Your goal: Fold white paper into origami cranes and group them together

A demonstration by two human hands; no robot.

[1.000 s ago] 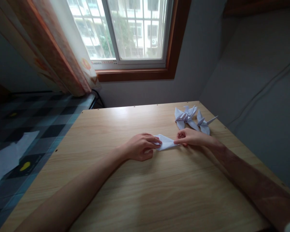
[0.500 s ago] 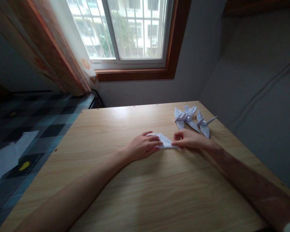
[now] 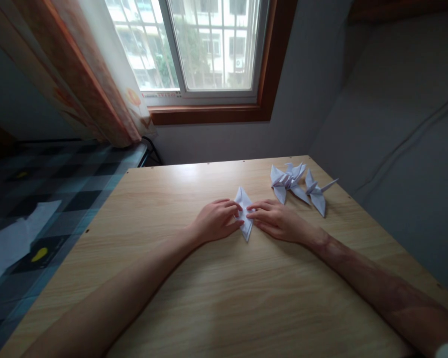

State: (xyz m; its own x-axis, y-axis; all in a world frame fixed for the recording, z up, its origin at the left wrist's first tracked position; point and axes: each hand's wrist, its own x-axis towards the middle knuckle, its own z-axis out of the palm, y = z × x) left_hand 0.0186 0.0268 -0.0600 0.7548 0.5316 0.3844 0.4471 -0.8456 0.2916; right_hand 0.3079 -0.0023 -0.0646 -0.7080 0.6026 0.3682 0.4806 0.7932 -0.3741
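A light wood-grain tabletop [image 3: 224, 298] stands in a room corner below a window [image 3: 209, 44] with a brown wooden frame; grey walls close the right side.

The folded white paper [image 3: 245, 219] lies flat near the middle of the tabletop. It forms a narrow kite shape, one point toward the window and the longer point toward the person. It sits directly between both hands.

The left hand [image 3: 215, 220] rests palm down on the tabletop at the left edge of the paper. Its fingers are extended and held close together, with the fingertips pressing on the left half of the paper. The right hand [image 3: 274, 219] rests palm down at the right edge. Its fingers are extended and slightly spread, with the fingertips pressing on the right half. The fingertips of the two hands nearly meet over the centre line of the paper. Neither hand pinches or lifts the paper. Both forearms lie low over the tabletop.

Two finished paper cranes [image 3: 298, 186] lie near the far right corner of the tabletop, just beside each other and apart from the right hand.

An orange-patterned curtain [image 3: 97, 84] hangs at the left of the window. Left of the tabletop, a checked blue-grey cover [image 3: 48, 199] carries a loose white sheet [image 3: 11, 238].
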